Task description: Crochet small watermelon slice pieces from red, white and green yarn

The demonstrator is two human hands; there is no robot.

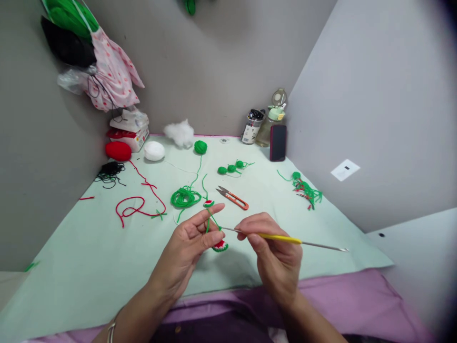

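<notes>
Between the thumb and fingers of my left hand is a small crocheted watermelon slice, red with a white band and green rim. Green yarn runs over my raised left index finger to the work. My right hand grips a crochet hook by its yellow handle. One metal end meets the green yarn at my left fingertips; the other points right. Just beyond my left index finger lies a second small watermelon piece with a green tail. Orange-handled thread snips rest behind my hands.
A green yarn coil leads to a green ball. Red yarn, white yarn and stuffing sit at the back left. Green crocheted balls, yarn scraps, a phone and a bottle stand or lie right.
</notes>
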